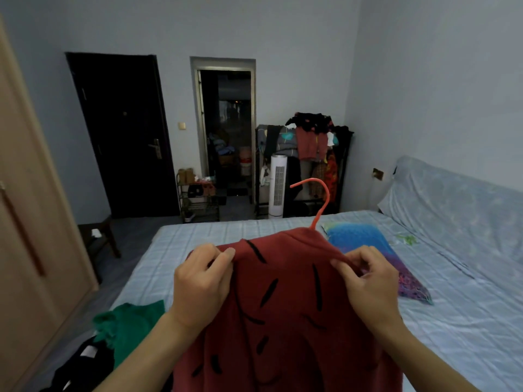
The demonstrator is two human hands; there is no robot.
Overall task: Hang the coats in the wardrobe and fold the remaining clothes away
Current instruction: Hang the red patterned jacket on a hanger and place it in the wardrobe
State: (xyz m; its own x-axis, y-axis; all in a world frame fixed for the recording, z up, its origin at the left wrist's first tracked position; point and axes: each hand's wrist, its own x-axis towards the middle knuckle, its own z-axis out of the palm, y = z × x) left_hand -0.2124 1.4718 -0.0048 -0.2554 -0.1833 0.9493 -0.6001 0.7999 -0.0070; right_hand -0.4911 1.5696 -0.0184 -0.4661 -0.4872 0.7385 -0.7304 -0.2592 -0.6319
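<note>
Red coat [285, 312] with black dash marks held up over the near edge of the bed [467, 321], back side to camera. Orange hanger [321, 199] inside it, hook sticking out of the collar, tilted toward the far side of the bed. Left hand [202, 281] grips the coat's left shoulder, thumb and fingers pinching the fabric edge. Right hand [368, 281] grips the right shoulder, fingers curled over the cloth, pinching it. Both grips pressed onto fabric, not spread.

On the bed beyond the coat, toward the headboard side: blue and purple patterned cloth [376, 258] lying flat on the checked sheet. On the bed's near corner, left of the coat: green garment [127, 323] crumpled, with a black garment [85, 369] with white patches just beside it, nearer the camera.

Wardrobe [31, 222], light wood, stands left of the bed across a strip of floor, door closed as far as it shows. Past the foot of the bed: clothes rack [317, 142] piled with dark and red clothes, white tower fan [278, 186] touching or just in front of it, shoe rack [198, 196] left of that, dark door [124, 137] on the far wall. Small dark stool [99, 236] on the floor between wardrobe and bed.
</note>
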